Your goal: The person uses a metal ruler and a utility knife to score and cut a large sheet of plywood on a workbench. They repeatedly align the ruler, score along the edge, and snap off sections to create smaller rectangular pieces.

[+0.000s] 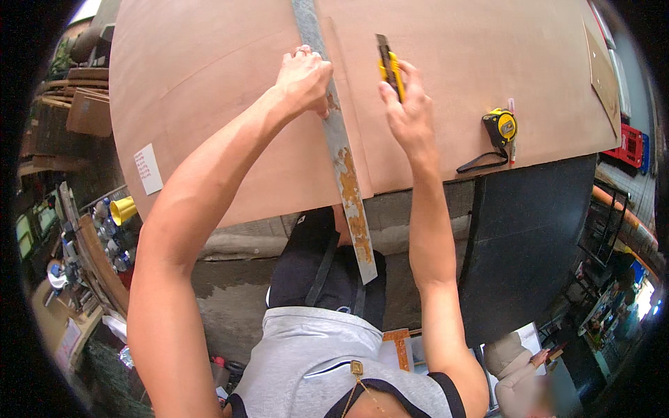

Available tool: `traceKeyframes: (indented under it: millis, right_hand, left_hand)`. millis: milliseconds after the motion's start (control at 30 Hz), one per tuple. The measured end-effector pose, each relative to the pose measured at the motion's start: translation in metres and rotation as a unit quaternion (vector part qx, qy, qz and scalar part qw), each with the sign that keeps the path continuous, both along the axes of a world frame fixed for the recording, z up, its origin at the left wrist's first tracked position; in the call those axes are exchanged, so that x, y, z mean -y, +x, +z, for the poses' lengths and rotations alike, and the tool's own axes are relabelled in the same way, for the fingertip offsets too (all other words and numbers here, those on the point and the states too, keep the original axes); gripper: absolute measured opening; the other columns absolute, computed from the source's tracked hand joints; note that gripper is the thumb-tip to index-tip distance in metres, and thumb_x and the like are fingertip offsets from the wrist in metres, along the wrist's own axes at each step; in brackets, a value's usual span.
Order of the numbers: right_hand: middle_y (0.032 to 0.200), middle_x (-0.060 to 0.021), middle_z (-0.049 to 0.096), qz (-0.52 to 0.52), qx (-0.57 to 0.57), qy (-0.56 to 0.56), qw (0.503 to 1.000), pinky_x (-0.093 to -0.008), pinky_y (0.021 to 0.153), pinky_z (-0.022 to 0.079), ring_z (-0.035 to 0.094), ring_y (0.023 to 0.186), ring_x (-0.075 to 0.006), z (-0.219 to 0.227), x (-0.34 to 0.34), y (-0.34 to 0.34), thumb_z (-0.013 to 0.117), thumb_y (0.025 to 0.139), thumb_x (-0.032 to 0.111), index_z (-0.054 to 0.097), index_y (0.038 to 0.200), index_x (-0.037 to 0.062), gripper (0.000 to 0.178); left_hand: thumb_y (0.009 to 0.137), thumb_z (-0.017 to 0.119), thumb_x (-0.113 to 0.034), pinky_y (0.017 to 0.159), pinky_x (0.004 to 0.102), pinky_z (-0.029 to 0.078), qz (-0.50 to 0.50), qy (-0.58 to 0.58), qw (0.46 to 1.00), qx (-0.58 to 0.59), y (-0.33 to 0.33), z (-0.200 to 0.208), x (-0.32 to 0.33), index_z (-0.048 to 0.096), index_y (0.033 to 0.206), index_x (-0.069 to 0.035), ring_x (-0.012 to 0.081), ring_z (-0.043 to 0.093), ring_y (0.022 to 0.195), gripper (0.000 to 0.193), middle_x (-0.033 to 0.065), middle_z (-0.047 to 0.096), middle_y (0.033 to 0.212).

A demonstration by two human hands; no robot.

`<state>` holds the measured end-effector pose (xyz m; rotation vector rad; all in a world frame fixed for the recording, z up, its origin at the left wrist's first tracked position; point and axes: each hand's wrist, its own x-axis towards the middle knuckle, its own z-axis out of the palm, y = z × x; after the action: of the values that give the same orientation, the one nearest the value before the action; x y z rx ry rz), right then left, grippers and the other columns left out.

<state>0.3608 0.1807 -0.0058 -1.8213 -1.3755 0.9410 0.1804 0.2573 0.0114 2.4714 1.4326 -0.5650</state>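
A long metal straightedge (354,205), its coating worn to rusty orange patches, lies over a large pinkish-tan sheet (223,49). Its near end juts past the sheet's edge toward my body. My left hand (304,78) is closed over the straightedge, fingers at its left side and thumb at its right. In my right hand (410,111) is a yellow and black utility knife (391,68), tip pointing away from me. The knife is held to the right of the straightedge, seemingly above the sheet. A straight seam or edge runs along the sheet beside the straightedge.
To the right lie a yellow and black tape measure (500,127) with a strap and a slim marker (513,143). A white written card (148,169) rests at left. A black panel (533,244) stands below the sheet's right edge. Another person (519,366) sits at lower right.
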Motion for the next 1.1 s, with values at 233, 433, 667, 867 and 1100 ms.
traceKeyframes:
  millis: [233,433,667,867,1100]
  right_hand:
    - [0.096,-0.0313,0.064,0.103,0.027,0.072,0.992,-0.0502,0.084,0.049,0.063,0.093,-0.0463,-0.021,-0.057,-0.054,0.052,0.091,0.011,0.041,0.139,-0.0014,0.051]
    - [0.091,-0.0302,0.065,0.124,0.047,0.073,0.988,-0.0490,0.080,0.051,0.065,0.088,-0.0449,-0.023,-0.074,-0.064,0.052,0.090,0.012,0.044,0.138,-0.0012,0.050]
    - [0.101,-0.0328,0.062,0.117,0.035,0.030,0.992,-0.0443,0.083,0.050,0.062,0.096,-0.0456,-0.014,-0.078,-0.066,0.055,0.088,0.011,0.051,0.133,-0.0022,0.047]
    - [0.098,-0.0318,0.063,0.140,0.045,0.017,0.989,-0.0459,0.081,0.051,0.063,0.094,-0.0451,-0.001,-0.087,-0.066,0.054,0.086,0.009,0.053,0.131,-0.0007,0.046]
    - [0.095,-0.0322,0.062,0.138,0.080,0.035,0.987,-0.0461,0.077,0.052,0.064,0.090,-0.0450,0.004,-0.074,-0.066,0.053,0.085,0.006,0.056,0.127,-0.0009,0.043]
  left_hand:
    - [0.043,0.094,-0.029,0.097,0.0491,0.046,0.010,-0.028,0.999,0.041,-0.003,0.004,-0.001,0.057,0.114,0.013,0.0432,0.050,0.122,0.091,0.0319,0.054,0.124]
    - [0.043,0.094,-0.028,0.100,0.0512,0.044,0.033,-0.002,0.998,0.061,-0.013,-0.006,0.005,0.047,0.127,0.014,0.0450,0.043,0.129,0.105,0.0352,0.045,0.135]
    - [0.042,0.094,-0.028,0.101,0.0522,0.043,0.038,-0.023,0.997,0.058,-0.012,-0.006,0.003,0.043,0.133,0.011,0.0451,0.042,0.131,0.111,0.0347,0.042,0.138]
    - [0.041,0.094,-0.030,0.103,0.0508,0.040,0.030,-0.020,0.996,0.079,-0.015,-0.005,0.003,0.043,0.134,0.008,0.0447,0.041,0.131,0.112,0.0345,0.043,0.138]
    - [0.042,0.091,-0.035,0.105,0.0493,0.040,0.012,0.003,0.997,0.078,-0.020,-0.012,0.002,0.045,0.130,0.011,0.0450,0.043,0.129,0.109,0.0345,0.045,0.136]
